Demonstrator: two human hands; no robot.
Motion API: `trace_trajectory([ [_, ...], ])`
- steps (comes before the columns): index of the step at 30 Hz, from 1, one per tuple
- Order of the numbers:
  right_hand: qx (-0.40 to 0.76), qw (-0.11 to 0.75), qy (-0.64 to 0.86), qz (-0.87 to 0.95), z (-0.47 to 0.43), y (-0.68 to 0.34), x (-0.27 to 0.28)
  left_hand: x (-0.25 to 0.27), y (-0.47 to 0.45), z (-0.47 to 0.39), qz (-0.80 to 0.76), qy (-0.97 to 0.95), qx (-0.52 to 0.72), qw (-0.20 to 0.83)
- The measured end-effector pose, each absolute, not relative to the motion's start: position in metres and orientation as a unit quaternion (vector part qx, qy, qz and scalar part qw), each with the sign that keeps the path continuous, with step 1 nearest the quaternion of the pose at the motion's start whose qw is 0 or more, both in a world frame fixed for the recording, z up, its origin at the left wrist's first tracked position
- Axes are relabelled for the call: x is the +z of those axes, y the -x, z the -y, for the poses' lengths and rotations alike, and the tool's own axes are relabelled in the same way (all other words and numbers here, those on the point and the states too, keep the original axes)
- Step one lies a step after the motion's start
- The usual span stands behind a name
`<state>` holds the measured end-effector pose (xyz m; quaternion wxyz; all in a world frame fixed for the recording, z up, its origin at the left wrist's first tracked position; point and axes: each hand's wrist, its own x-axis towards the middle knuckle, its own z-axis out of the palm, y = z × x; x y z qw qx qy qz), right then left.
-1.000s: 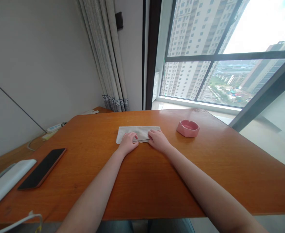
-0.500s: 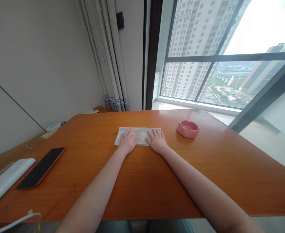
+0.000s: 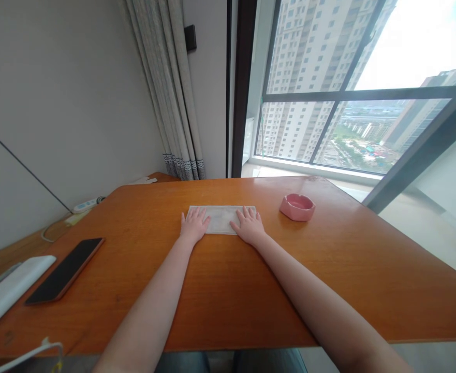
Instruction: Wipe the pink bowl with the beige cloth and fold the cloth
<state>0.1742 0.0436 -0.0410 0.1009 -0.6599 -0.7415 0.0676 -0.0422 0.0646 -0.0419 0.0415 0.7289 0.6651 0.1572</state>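
A folded whitish cloth (image 3: 222,219) lies flat on the wooden table (image 3: 228,290), its long side running left to right. My left hand (image 3: 194,226) rests palm down over the cloth's left end, fingers spread. On the right end, my right hand (image 3: 249,226) lies the same way, fingers stretched apart and pointing toward the window. Neither hand grips the cloth; parts of both its ends are hidden under the hands.
A pink hexagonal ashtray (image 3: 297,207) stands to the right of the cloth. At the left lie a dark phone-like slab (image 3: 67,270) and a white device (image 3: 16,291). A white cable (image 3: 29,356) crosses the near left edge. A power strip (image 3: 87,204) sits by the wall.
My left hand has slid left across the cloth to its left end, uncovering more of the middle. My right hand stays in place on the cloth. The view has shifted slightly.
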Motion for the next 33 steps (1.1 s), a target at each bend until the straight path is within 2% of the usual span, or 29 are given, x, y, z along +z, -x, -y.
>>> trace_trajectory([
  [5,0.067,0.097,0.664,0.738,-0.043,-0.175,-0.045,-0.035,0.062,-0.058,-0.765,-0.627,0.15,-0.003],
  [9,0.059,0.108,0.667,0.735,-0.044,-0.174,-0.046,-0.026,0.07,-0.052,-0.798,-0.591,0.108,0.042],
  [12,0.056,0.114,0.666,0.735,-0.044,-0.174,-0.046,-0.027,0.068,-0.053,-0.779,-0.611,0.127,0.065],
  [14,0.056,0.12,0.664,0.736,-0.043,-0.174,-0.045,-0.031,0.069,-0.057,-0.756,-0.616,0.192,0.111],
  [18,0.05,0.159,0.654,0.738,-0.041,-0.175,-0.039,-0.044,0.077,-0.07,-0.704,-0.546,0.401,0.213],
  [23,0.062,0.175,0.623,0.76,-0.036,-0.173,-0.035,-0.052,0.086,-0.079,-0.66,-0.323,0.645,0.208],
  [26,0.077,0.165,0.59,0.786,-0.035,-0.17,-0.038,-0.046,0.076,-0.074,-0.597,-0.306,0.715,0.198],
  [29,0.096,0.171,0.548,0.813,-0.035,-0.166,-0.04,-0.036,0.056,-0.06,-0.562,-0.456,0.682,0.107],
  [31,0.103,0.181,0.532,0.821,-0.036,-0.165,-0.041,-0.031,0.04,-0.05,-0.519,-0.605,0.6,0.065],
  [33,0.11,0.193,0.526,0.821,-0.038,-0.166,-0.042,-0.028,0.026,-0.042,-0.459,-0.738,0.491,0.066],
])
